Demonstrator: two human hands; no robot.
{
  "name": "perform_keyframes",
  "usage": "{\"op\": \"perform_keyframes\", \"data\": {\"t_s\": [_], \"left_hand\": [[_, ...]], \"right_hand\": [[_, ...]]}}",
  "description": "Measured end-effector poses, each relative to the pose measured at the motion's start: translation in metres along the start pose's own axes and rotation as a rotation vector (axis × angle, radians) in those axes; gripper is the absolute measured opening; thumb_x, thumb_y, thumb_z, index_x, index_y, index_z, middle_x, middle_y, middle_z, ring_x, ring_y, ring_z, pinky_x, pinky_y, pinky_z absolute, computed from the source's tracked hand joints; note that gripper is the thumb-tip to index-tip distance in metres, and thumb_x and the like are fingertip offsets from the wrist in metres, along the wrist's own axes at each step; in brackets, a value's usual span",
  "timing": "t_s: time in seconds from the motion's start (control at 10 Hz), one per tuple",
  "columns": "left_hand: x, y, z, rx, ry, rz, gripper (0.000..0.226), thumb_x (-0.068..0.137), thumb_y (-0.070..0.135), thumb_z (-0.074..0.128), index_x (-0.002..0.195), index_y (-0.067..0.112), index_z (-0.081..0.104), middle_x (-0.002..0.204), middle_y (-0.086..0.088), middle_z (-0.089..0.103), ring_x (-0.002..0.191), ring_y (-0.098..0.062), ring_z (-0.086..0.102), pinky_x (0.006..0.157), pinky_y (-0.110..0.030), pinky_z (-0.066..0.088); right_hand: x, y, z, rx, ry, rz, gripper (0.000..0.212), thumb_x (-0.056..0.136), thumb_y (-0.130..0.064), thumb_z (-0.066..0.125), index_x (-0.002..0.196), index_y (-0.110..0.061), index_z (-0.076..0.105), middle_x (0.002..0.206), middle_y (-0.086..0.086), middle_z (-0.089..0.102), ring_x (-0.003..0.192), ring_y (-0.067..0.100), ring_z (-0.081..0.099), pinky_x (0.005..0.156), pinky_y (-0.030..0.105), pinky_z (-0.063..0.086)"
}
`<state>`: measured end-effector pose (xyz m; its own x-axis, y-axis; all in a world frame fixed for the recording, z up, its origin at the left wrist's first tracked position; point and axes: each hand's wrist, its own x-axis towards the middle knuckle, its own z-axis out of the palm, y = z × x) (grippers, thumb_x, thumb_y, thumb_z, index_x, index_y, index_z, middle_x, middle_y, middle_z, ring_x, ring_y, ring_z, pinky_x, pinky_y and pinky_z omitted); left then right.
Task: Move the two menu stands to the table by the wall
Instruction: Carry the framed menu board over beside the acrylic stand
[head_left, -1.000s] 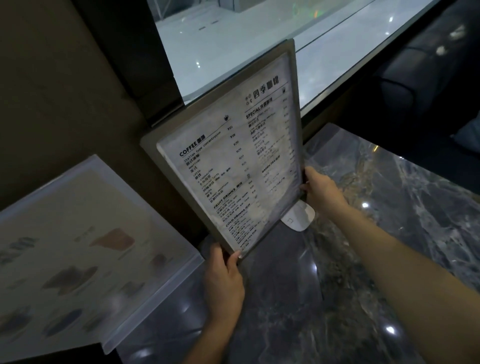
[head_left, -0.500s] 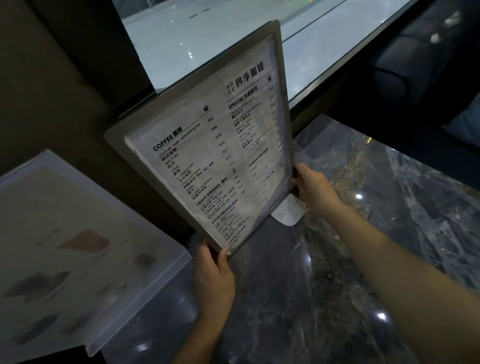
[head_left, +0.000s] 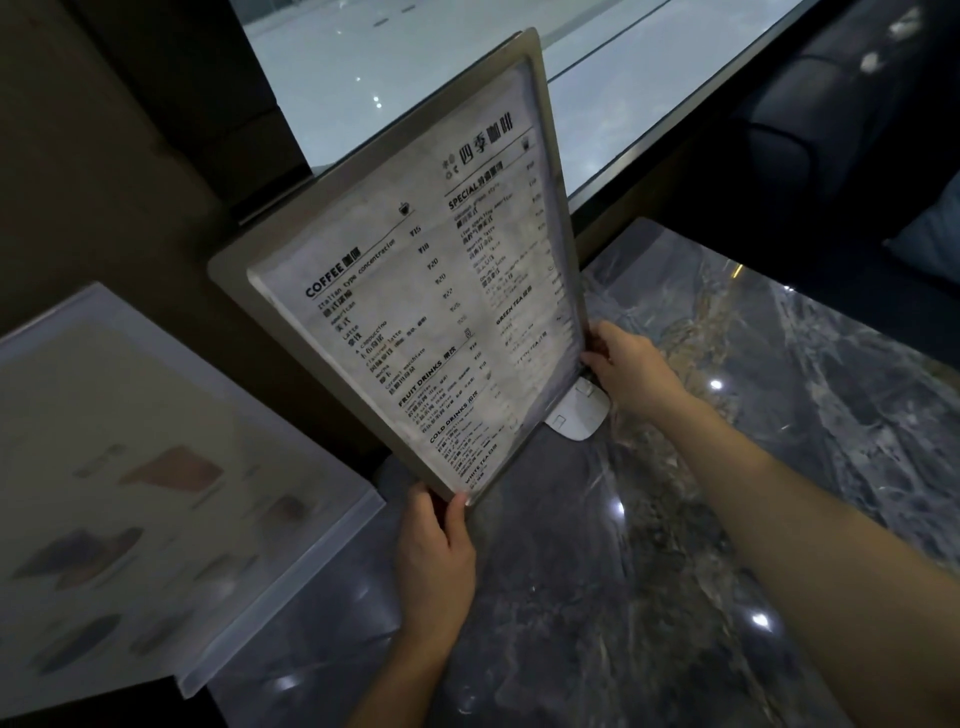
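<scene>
Two surfaces — marble table (head_left: 727, 519), window (head_left: 467, 78)

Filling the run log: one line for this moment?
both hands on menu | left hand bottom corner | right hand side edge | base on table

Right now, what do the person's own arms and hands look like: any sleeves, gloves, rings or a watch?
Both are bare. The left hand and right hand wear no gloves, and no ring shows on the fingers in view. Both forearms are uncovered as far as the picture reaches, with no sleeve, watch or bracelet at the wrists. The nails look short and plain, though the dim light hides finer detail.
</scene>
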<state>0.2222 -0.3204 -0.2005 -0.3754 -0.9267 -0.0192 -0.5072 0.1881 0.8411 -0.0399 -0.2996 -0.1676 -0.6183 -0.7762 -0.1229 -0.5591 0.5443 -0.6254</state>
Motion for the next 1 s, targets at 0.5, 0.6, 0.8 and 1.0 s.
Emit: {"op": "perform_keyframes", "data": {"t_s": [0.5,0.6,0.8,1.0], "left_hand": [[0.002,-0.003,-0.003,-0.011,-0.098,0.004,0.015,0.089,0.031,0.051,0.099,0.038,0.043,0.093,0.02,0.05,0.087,0.008,0.048,0.069,-0.014,0.037],[0.003,-0.002,-0.004,-0.021,-0.106,-0.011,0.014,0.088,0.036,0.049,0.098,0.042,0.041,0.092,0.025,0.049,0.087,0.003,0.049,0.069,-0.019,0.039],[0.002,0.004,-0.006,-0.03,-0.12,-0.033,0.03,0.086,0.041,0.051,0.093,0.065,0.035,0.095,0.029,0.047,0.09,0.006,0.047,0.072,-0.019,0.038],[-0.002,0.002,-0.006,-0.047,-0.094,-0.07,0.028,0.083,0.043,0.055,0.106,0.045,0.039,0.108,0.011,0.054,0.101,-0.008,0.053,0.082,-0.032,0.046]], "right_hand": [[-0.007,0.006,-0.002,0.044,0.0,-0.043,0.023,0.089,-0.011,0.051,0.11,-0.002,0.052,0.113,0.019,0.061,0.103,0.033,0.056,0.087,0.043,0.045],[-0.007,0.007,-0.002,0.037,-0.016,-0.04,0.025,0.088,-0.012,0.052,0.112,-0.003,0.051,0.114,0.018,0.06,0.104,0.032,0.055,0.086,0.04,0.045],[-0.01,0.009,-0.004,0.031,-0.017,-0.023,0.027,0.088,-0.014,0.052,0.114,-0.005,0.05,0.114,0.018,0.06,0.104,0.03,0.055,0.085,0.039,0.045],[-0.016,0.011,-0.005,0.027,-0.019,-0.005,0.031,0.089,-0.021,0.052,0.116,-0.004,0.047,0.112,0.017,0.058,0.099,0.03,0.055,0.082,0.04,0.046]]}}
